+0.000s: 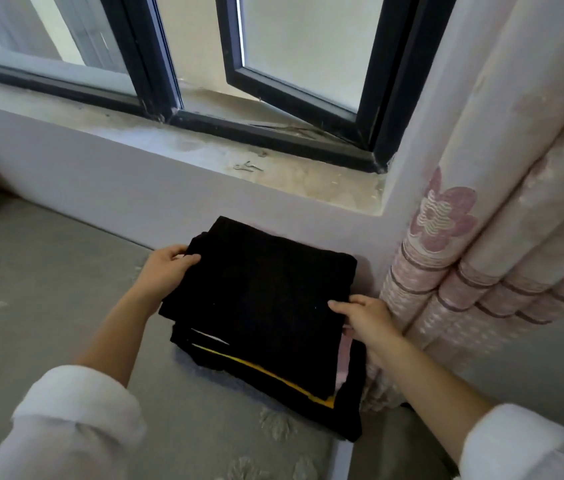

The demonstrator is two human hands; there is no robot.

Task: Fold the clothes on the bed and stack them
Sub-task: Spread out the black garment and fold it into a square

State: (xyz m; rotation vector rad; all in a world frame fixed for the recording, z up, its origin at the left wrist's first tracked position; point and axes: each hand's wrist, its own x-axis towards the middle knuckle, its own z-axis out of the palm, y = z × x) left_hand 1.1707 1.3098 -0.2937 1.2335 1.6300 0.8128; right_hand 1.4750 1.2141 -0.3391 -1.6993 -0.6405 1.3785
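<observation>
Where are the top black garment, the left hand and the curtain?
top black garment (260,289): head view, middle of its upper face.
left hand (166,270): head view, back of the hand.
curtain (516,202): head view, fold right of the flower print.

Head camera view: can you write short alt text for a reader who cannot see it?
The left hand and right hand grip a folded black garment by its opposite edges on top of a stack of folded dark clothes. The stack sits at the corner of a grey bed below a dark-framed window, beside a pink flowered curtain.
</observation>
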